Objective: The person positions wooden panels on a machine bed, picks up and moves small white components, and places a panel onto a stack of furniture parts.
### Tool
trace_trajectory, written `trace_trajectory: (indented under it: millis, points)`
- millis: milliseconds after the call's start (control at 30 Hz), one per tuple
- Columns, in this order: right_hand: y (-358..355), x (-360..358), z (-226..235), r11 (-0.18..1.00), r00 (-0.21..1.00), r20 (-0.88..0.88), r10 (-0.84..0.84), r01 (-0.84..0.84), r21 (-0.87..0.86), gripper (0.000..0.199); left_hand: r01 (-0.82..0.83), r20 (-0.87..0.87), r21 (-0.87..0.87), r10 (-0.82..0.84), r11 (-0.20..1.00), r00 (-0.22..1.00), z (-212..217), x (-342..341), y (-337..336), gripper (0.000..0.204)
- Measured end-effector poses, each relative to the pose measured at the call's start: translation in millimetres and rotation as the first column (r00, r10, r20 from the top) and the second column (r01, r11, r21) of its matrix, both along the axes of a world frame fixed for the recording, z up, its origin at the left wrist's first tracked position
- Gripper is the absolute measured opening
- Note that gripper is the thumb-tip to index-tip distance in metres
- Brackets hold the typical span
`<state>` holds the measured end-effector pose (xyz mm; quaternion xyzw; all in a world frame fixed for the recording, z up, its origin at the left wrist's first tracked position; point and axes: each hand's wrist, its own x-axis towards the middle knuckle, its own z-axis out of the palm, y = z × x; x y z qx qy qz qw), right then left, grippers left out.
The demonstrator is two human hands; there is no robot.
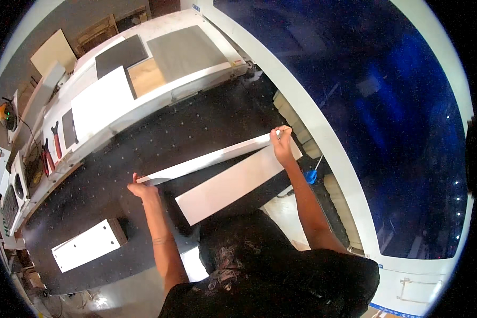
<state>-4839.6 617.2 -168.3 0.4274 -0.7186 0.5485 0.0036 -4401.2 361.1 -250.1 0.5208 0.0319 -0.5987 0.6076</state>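
Observation:
A long, narrow white board [212,158] is stretched between my hands above a black table with small pale dots [159,130]. My left hand [142,188] is closed round its left end, the thumb up along the edge. At the far right end my right hand [282,142] grips the board with bent fingers. Nearer my body, a wider pale board [236,185] lies on the table, partly under my right forearm. At the left, a stack of white boards with dark holes [87,245] rests on the same surface.
Beyond the table, a white bench [167,95] carries grey and white panels, pliers [56,139] and a keyboard [9,206]. A white-framed machine with a dark blue window [355,106] borders the right side. A blue object [310,176] sits near my right forearm.

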Motion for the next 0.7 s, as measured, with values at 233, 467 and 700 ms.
trace_trajectory:
  millis: [233,467,700]
  points:
    - [-56,-23,-7,0.983,1.000,0.020,-0.023,0.019,0.183,0.047,0.422,0.383,-0.082,-0.363,0.903,0.850,25,-20,-27,0.061]
    - [-113,-61,-48,0.970,0.982,0.156,-0.103,0.064,0.235,0.050,0.638,0.884,0.263,-0.445,0.724,0.141,38,-48,-32,0.083]
    - [-148,-120,-58,0.997,0.999,0.031,-0.017,0.014,0.077,0.046,0.740,0.946,0.238,-0.322,0.629,-0.030,53,-71,-29,0.096]
